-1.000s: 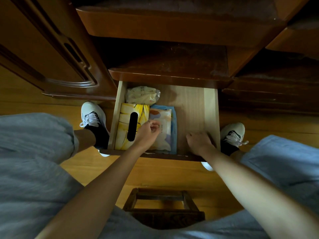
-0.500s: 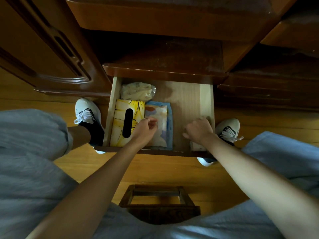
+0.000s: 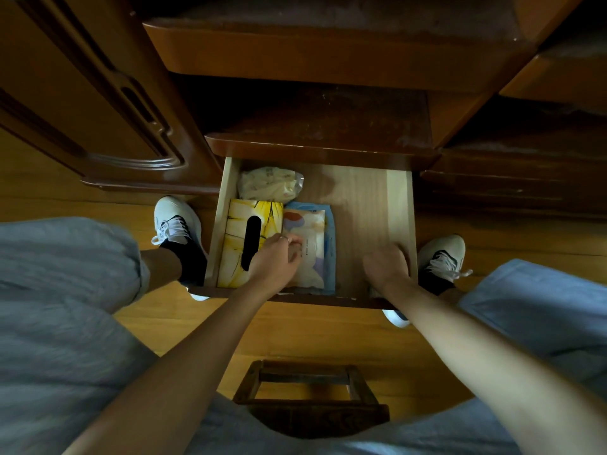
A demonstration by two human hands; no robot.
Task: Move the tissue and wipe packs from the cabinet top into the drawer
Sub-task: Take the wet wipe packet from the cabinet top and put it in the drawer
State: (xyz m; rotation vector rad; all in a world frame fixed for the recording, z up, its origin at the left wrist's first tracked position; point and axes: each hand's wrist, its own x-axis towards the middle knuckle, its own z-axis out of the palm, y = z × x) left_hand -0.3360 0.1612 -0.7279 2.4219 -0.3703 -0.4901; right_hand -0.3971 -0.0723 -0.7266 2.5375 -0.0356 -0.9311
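Since the earlier frames little has been shifted: the left hand has been kept over the seam between the two front packs, while the right hand has been slid slightly toward the drawer's right wall. The drawer is pulled out below the cabinet top, on which no packs can be seen. Three packs lie inside, all crowded to the left half: a yellow tissue pack against the left wall, a blue-edged wipe pack just beside it at 3 o'clock, and a pale soft pack behind both at 12 o'clock. The long axes of the two front packs run front to back. The left fingers are curled and rest on the wipe pack's near-left edge; whether it is pinched cannot be told. The right fingers are loosely bent, holding nothing, resting on the bare drawer floor at the front right corner. The wipe pack lies nearer the left hand, so any final straightening is judged to fall to that hand; the transfer appears nearly complete.
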